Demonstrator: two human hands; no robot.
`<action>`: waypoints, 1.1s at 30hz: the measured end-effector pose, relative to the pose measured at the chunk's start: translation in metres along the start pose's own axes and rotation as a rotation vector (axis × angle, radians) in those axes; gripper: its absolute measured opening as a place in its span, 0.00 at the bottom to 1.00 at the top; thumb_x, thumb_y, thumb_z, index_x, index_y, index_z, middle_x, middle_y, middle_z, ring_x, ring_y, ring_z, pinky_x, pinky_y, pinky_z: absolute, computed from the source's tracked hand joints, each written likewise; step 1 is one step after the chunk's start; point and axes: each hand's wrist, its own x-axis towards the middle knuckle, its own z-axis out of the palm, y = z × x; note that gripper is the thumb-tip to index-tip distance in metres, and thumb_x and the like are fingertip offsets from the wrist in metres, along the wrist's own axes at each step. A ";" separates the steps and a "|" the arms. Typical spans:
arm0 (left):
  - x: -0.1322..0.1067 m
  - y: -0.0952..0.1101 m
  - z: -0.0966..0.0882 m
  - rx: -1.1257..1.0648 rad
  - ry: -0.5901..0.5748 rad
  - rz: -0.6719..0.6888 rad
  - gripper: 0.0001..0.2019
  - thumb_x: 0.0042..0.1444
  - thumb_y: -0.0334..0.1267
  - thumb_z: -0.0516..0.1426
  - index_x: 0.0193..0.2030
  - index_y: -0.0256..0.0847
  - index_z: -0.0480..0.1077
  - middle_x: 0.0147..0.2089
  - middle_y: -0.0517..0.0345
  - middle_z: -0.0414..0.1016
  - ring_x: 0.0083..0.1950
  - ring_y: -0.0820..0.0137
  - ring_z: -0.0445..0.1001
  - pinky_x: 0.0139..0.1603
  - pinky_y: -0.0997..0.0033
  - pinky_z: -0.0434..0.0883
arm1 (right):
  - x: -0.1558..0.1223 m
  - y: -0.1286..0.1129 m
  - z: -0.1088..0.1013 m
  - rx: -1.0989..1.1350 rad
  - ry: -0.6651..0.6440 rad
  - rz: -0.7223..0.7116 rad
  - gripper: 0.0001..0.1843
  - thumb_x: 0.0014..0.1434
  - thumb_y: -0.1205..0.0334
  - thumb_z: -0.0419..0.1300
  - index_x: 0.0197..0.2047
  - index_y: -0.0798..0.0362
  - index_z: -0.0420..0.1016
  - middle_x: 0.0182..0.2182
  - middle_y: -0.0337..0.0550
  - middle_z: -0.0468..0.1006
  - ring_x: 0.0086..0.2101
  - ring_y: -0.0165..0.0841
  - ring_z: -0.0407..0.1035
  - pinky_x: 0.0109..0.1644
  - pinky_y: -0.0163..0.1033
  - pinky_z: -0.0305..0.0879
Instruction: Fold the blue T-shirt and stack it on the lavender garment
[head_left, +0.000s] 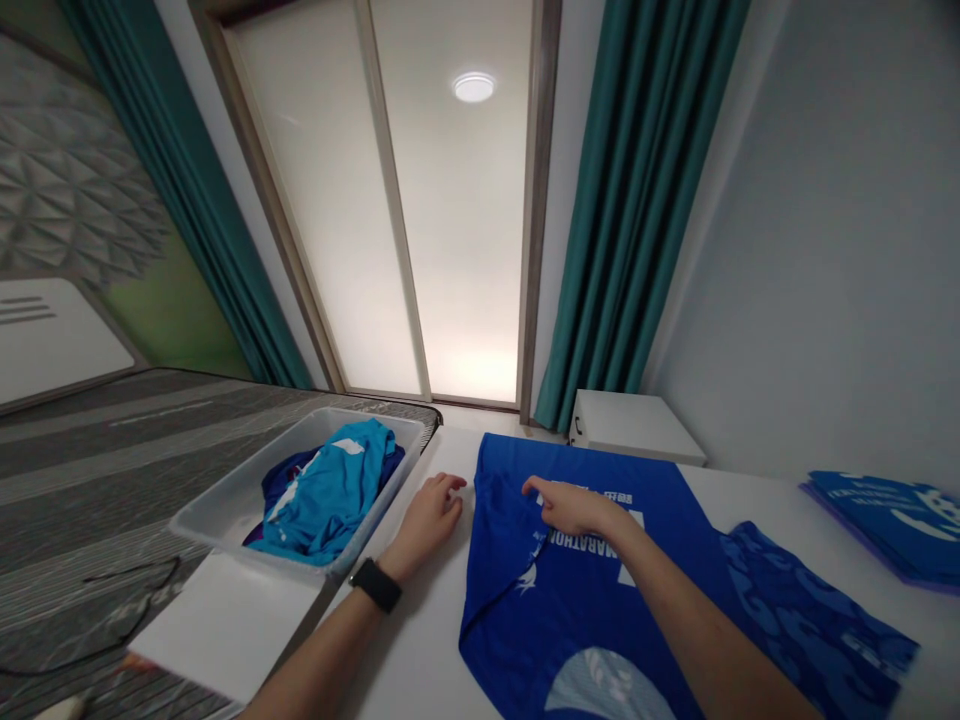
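Blue shirt (525,620) is lying flat on the white table (405,650), and the right hand (577,508) is pressing on it with half-open fingers, holding nothing, maybe to keep it smooth, while the left hand (427,520) is resting empty beside it.

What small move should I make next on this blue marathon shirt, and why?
I'd probably use the right hand, which rests on the blue marathon shirt, to smooth the diagonal fold near the shirt's lower left edge. That edge looks folded over and uneven, while the left hand lies beside the shirt, off the fabric.
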 end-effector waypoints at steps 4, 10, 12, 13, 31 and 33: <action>0.025 0.002 0.005 -0.147 0.004 0.003 0.18 0.53 0.25 0.50 0.48 0.39 0.72 0.48 0.49 0.77 0.42 0.65 0.75 0.48 0.64 0.69 | 0.003 0.003 0.003 -0.014 -0.005 0.012 0.24 0.56 0.70 0.56 0.56 0.49 0.71 0.32 0.43 0.78 0.34 0.37 0.72 0.35 0.36 0.58; 0.039 -0.002 0.026 -0.235 -0.009 -0.048 0.21 0.53 0.25 0.49 0.53 0.40 0.68 0.44 0.55 0.78 0.33 0.71 0.74 0.39 0.71 0.69 | 0.005 0.007 0.007 -0.014 -0.025 0.009 0.28 0.56 0.70 0.56 0.60 0.49 0.66 0.34 0.42 0.78 0.35 0.37 0.72 0.36 0.36 0.58; 0.036 -0.004 0.032 -0.248 -0.004 -0.075 0.21 0.52 0.26 0.49 0.53 0.40 0.69 0.42 0.56 0.78 0.31 0.72 0.73 0.36 0.72 0.68 | 0.006 0.007 0.008 0.010 -0.028 0.001 0.30 0.56 0.72 0.54 0.62 0.48 0.65 0.32 0.41 0.78 0.34 0.35 0.72 0.34 0.35 0.58; 0.035 -0.005 0.033 -0.253 0.001 -0.084 0.21 0.52 0.26 0.50 0.53 0.41 0.69 0.41 0.57 0.78 0.31 0.73 0.73 0.35 0.73 0.68 | 0.006 0.007 0.008 0.025 -0.027 -0.009 0.31 0.56 0.72 0.54 0.62 0.47 0.64 0.31 0.40 0.77 0.33 0.35 0.72 0.34 0.35 0.58; 0.037 -0.014 0.023 0.042 -0.018 -0.048 0.17 0.55 0.29 0.53 0.51 0.42 0.71 0.39 0.57 0.76 0.39 0.65 0.74 0.47 0.64 0.61 | 0.002 0.001 0.005 -0.071 0.007 0.050 0.32 0.57 0.72 0.54 0.64 0.48 0.63 0.42 0.49 0.80 0.43 0.42 0.75 0.41 0.39 0.63; 0.037 -0.014 0.022 0.049 -0.025 -0.062 0.17 0.56 0.30 0.53 0.51 0.42 0.71 0.39 0.57 0.77 0.39 0.65 0.74 0.46 0.64 0.62 | 0.003 0.003 0.007 -0.088 0.000 0.085 0.32 0.56 0.71 0.55 0.64 0.49 0.64 0.46 0.53 0.80 0.45 0.44 0.75 0.42 0.41 0.64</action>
